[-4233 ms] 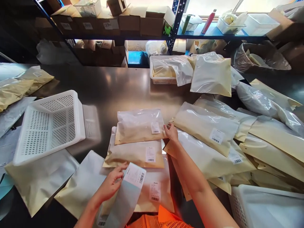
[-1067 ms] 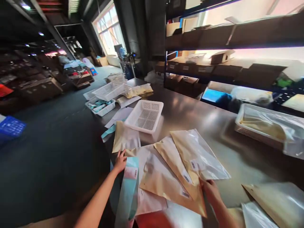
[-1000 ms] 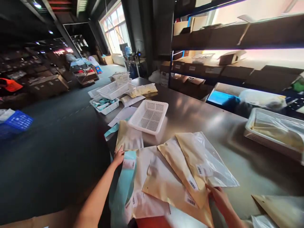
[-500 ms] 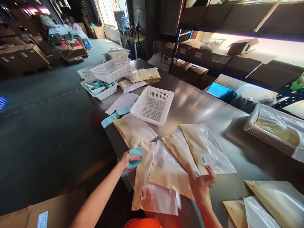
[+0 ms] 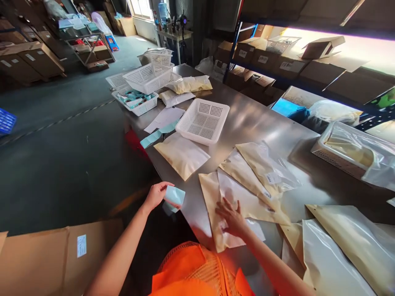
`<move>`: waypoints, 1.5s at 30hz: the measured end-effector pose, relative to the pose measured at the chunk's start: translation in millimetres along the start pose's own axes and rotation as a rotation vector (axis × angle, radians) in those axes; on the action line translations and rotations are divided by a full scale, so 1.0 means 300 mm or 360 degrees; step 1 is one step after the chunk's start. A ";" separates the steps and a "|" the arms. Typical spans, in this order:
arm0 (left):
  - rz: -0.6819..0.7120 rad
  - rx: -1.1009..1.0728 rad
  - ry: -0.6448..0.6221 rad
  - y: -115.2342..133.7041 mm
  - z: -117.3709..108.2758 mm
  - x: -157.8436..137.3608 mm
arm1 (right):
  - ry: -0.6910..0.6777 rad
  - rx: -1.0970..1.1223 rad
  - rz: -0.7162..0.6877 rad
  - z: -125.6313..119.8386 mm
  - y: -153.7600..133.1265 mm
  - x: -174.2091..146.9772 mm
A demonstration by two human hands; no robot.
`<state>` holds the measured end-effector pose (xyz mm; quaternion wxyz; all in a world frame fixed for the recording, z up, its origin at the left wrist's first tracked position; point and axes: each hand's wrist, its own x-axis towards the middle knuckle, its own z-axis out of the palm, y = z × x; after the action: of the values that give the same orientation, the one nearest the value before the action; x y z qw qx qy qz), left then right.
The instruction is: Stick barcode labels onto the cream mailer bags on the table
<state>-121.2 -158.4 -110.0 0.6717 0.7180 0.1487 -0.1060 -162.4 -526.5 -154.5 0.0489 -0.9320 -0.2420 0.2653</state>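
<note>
My left hand (image 5: 156,196) is closed on a light-blue folded strip (image 5: 175,195), pinched at its left side beyond the table's near edge. Part of the strip hangs below the fingers, blurred. Spread fingers of my right hand (image 5: 230,216) rest on the nearest of several overlapping cream-and-clear plastic bags (image 5: 208,193). Some of these bags carry barcode labels (image 5: 273,178). Another cream bag (image 5: 183,154) lies apart from them, farther up along the left edge. Beyond it, a creased light-blue strip (image 5: 159,135) overhangs that edge.
A white perforated basket (image 5: 202,135) stands mid-table. Stacked baskets (image 5: 148,78) and filled bags (image 5: 189,84) occupy the far end. To the right are a plastic-lined basket (image 5: 335,158) and more bags (image 5: 342,246). A cardboard box (image 5: 37,259) sits lower left; shelving lines the right.
My right hand has moved left onto the nearest bags, which have shifted right, leaving a gap beside the separate bag. My left hand keeps the light-blue strip, now turned differently. The view has shifted.
</note>
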 end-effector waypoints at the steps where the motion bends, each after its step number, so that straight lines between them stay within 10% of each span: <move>1: 0.0060 0.0088 -0.0020 0.027 0.000 -0.028 | 0.0043 0.0029 0.0048 -0.035 -0.009 -0.022; 7: 0.0223 0.0721 0.0271 0.162 0.054 -0.190 | 0.1023 0.0599 -0.0368 -0.264 -0.385 -0.069; 13: 0.0229 0.0998 0.0281 0.212 0.070 -0.168 | 0.1029 0.0616 -0.0183 -0.337 -0.664 0.033; 22: 0.0402 0.0671 -0.0874 0.142 -0.174 0.044 | 0.0710 0.1032 0.0221 -0.381 -0.714 0.237; 31: 0.0271 0.0858 -0.1423 0.147 -0.275 0.302 | 0.0783 0.1493 0.0655 -0.368 -0.751 0.424; 45: 0.0283 0.0920 -0.1533 0.111 -0.241 0.458 | 0.0663 0.1703 0.0788 -0.417 -0.704 0.509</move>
<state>15.4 -78.3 -121.8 0.4461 0.7531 -0.2705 -0.4009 -74.1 -263.6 -73.2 0.4923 -0.8390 0.1621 0.1659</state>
